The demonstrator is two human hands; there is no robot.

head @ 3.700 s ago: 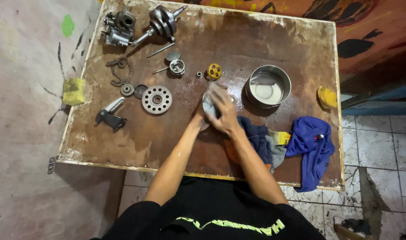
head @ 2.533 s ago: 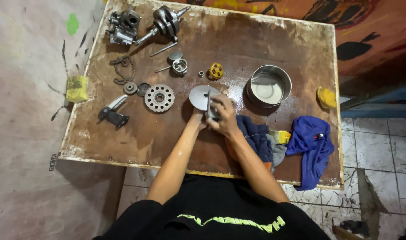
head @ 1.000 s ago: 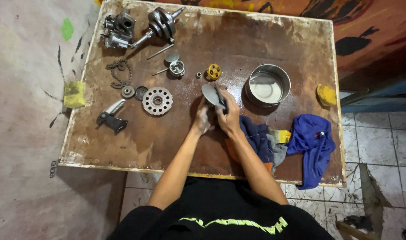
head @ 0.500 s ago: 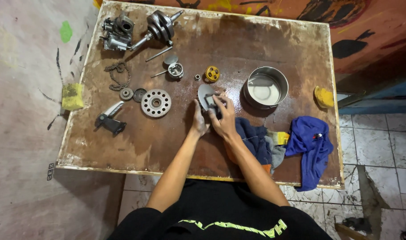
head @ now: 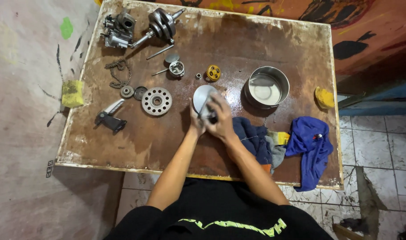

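Round grey metal disc (head: 202, 95), mid-desk (head: 123, 142), clamped on edge between fingers of left hand (head: 196, 124) and right hand (head: 221, 119).

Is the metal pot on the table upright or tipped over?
Upright. The metal pot stands on the table with its round mouth facing up and its pale inside bottom visible; whether it holds liquid is unclear.

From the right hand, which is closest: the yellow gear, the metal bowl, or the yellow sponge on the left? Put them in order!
Measured from the right hand in the head view:
1. Yellow gear, just above the hand.
2. Metal bowl, up and to the right.
3. Yellow sponge, far off at the table's left edge.
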